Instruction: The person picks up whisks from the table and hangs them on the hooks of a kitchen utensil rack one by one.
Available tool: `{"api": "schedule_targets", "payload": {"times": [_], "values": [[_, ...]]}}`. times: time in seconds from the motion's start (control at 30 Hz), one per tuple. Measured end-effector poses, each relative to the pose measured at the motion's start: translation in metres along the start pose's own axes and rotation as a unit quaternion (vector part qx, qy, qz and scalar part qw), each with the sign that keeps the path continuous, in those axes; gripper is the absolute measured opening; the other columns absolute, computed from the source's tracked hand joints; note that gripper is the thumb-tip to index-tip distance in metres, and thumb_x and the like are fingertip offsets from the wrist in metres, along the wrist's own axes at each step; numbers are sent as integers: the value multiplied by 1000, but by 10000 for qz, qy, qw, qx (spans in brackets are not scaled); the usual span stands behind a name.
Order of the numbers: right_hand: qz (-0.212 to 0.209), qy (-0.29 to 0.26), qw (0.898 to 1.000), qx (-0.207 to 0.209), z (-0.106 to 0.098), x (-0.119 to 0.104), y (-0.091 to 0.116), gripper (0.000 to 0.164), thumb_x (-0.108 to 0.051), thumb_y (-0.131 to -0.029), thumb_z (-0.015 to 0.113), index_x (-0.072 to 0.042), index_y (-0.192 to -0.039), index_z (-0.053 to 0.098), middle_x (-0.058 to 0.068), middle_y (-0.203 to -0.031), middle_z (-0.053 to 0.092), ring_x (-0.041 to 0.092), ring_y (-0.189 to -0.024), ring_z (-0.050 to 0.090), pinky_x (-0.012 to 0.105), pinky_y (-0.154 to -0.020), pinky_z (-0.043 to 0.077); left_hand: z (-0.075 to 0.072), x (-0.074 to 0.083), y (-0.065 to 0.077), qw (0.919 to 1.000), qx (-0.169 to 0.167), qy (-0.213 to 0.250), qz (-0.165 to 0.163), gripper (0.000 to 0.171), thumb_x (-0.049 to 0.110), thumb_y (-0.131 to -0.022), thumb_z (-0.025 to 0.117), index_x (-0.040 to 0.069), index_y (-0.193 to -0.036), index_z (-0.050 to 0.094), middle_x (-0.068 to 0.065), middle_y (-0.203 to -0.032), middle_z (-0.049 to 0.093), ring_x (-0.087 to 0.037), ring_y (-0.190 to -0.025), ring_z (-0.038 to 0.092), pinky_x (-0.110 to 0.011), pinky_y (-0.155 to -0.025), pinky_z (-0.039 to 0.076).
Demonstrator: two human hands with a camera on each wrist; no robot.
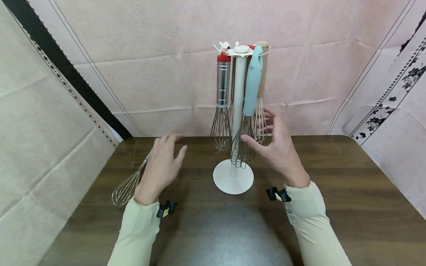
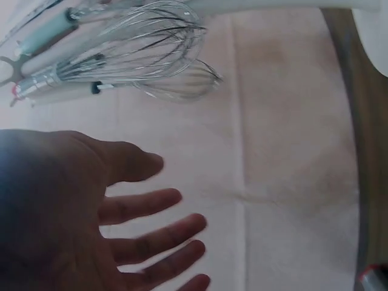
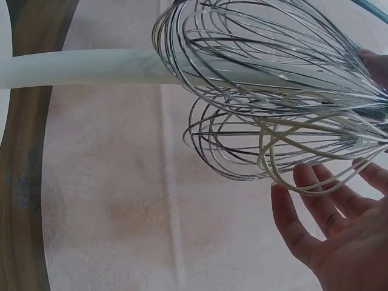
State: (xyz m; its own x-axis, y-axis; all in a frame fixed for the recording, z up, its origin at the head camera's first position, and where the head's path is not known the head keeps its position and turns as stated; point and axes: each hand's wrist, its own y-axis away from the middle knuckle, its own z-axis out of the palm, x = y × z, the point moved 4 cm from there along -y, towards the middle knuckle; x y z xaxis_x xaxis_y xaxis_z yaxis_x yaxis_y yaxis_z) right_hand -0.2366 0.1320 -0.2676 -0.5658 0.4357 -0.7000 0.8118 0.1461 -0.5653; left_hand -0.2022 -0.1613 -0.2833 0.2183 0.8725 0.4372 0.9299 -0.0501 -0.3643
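Several whisks hang from the hooks of a white stand (image 1: 238, 88). One has a light blue handle (image 1: 253, 83), another a steel handle with a red top (image 1: 223, 83), and a third a beige handle (image 1: 263, 72) with cream wires (image 3: 288, 145). My right hand (image 1: 283, 147) spreads beside the blue and beige whisks, thumb by the blue one's wires, fingers at the cream loops. Further left, a wire whisk (image 1: 128, 187) lies on the table, its handle partly hidden behind my left hand (image 1: 158, 168). That hand's fingers (image 2: 163, 233) are spread, with nothing between them.
The stand's round white base (image 1: 233, 184) rests on the brown wooden table (image 1: 206, 229), near its back edge. Pale patterned cloth (image 1: 149, 81) hangs behind the table and along both sides. Dark camera mounts (image 1: 279, 194) sit at both wrists.
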Motion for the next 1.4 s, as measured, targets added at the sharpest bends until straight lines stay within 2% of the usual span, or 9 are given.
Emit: {"api": "schedule_targets", "payload": {"times": [0.2, 0.3, 0.43, 0.6, 0.73, 0.9, 1.1, 1.27, 1.4], "values": [[-222, 88, 9997, 49, 0, -3, -1, 85, -27, -83, 85, -15, -150, 34, 10, -125, 55, 22, -113, 52, 44, -96, 46, 13, -28, 9, 9938, -817, -462, -596, 45, 27, -104, 59, -2, -138, 56, -26, -136, 56, -45, -127, 47, -59, -104, 44], [-365, 172, 9992, 85, 0, -4, -1, 86, -25, -82, 86, -12, -149, 34, 11, -123, 55, 24, -112, 53, 43, -93, 47, 21, -41, 15, 9811, -1336, -956, -1026, 54, 31, -103, 61, -6, -141, 51, -31, -141, 50, -51, -131, 41, -65, -102, 43], [-593, 289, 9977, 153, 2, -6, -2, 88, -23, -79, 89, -7, -147, 35, 13, -123, 55, 27, -109, 54, 41, -90, 47, 32, -54, 21, 9579, -1919, -1461, -1557, 66, 34, -101, 64, -10, -146, 43, -36, -142, 46, -57, -136, 35, -69, -103, 41], [-805, 441, 9954, 279, 4, -9, -2, 92, -24, -74, 93, -4, -143, 36, 15, -120, 53, 28, -103, 54, 39, -88, 47, 39, -61, 24, 9380, -2414, -1810, -1704, 63, 31, -97, 70, -9, -141, 47, -34, -132, 52, -54, -127, 44, -65, -94, 48], [-887, 493, 9943, 319, 4, -11, -2, 93, -25, -72, 95, -5, -141, 36, 15, -121, 51, 29, -102, 54, 33, -89, 46, 38, -63, 25, 9312, -2522, -1936, -1783, 63, 26, -93, 75, -7, -139, 48, -34, -128, 53, -55, -123, 46, -63, -89, 52], [-918, 512, 9939, 333, 4, -11, -1, 94, -26, -71, 95, -6, -141, 36, 15, -123, 51, 29, -102, 55, 34, -89, 46, 35, -71, 27, 9252, -2540, -2004, -1984, 59, 12, -86, 77, -9, -132, 47, -38, -121, 52, -58, -114, 51, -59, -84, 54], [-822, 493, 9950, 298, 3, -11, 0, 95, -25, -72, 95, -5, -142, 34, 15, -124, 50, 25, -100, 52, 36, -89, 44, 33, -79, 28, 9180, -2762, -1897, -2122, 50, 3, -80, 77, -7, -120, 49, -30, -105, 62, -43, -89, 64, -52, -75, 56], [-771, 463, 9955, 287, 3, -10, -1, 96, -25, -73, 94, -5, -143, 32, 15, -123, 49, 26, -101, 51, 39, -91, 43, 32, -82, 28, 9194, -2800, -1772, -2120, 43, 0, -84, 69, -6, -121, 48, -28, -102, 64, -38, -84, 66, -50, -72, 55], [-675, 481, 9962, 260, 3, -10, 0, 96, -25, -73, 94, -6, -144, 32, 15, -124, 49, 26, -100, 51, 40, -90, 44, 31, -84, 26, 9201, -2857, -1742, -2035, 49, -1, -85, 68, -6, -128, 45, -26, -100, 65, -36, -83, 65, -49, -71, 54]]}}
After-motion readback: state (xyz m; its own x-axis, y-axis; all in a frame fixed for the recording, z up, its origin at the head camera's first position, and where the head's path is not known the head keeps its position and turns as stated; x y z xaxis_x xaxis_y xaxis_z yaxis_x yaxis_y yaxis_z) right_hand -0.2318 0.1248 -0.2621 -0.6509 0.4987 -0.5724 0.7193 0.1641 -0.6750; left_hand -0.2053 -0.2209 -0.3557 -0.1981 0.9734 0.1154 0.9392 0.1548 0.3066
